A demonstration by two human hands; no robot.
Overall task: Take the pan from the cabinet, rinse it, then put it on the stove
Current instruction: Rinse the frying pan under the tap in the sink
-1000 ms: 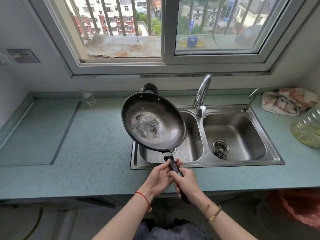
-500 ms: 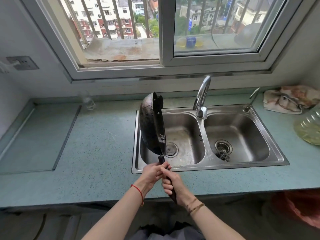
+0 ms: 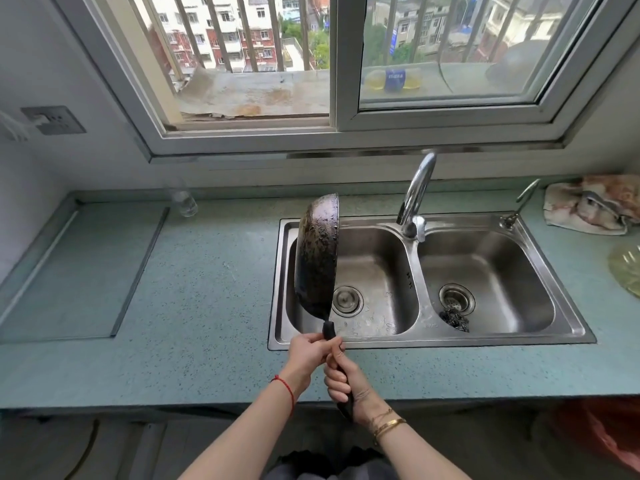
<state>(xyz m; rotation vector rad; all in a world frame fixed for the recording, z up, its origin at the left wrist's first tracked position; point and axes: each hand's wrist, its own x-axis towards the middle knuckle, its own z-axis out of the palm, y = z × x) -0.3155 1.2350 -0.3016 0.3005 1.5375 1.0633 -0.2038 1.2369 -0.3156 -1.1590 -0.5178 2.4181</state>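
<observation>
Hands [image 3: 323,362] gripping pan [image 3: 317,261], edge-on, handle down.

the pan [image 3: 317,261] is dark and round, its blackened, crusted underside facing left. it stands on edge, nearly vertical, above the left basin of the sink [image 3: 372,271], black handle [image 3: 328,330] pointing down toward the person.

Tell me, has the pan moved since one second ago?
Yes. The pan has turned from open face up to standing on edge over the left basin of the sink, underside showing. Both the left hand and right hand hold its handle.
</observation>
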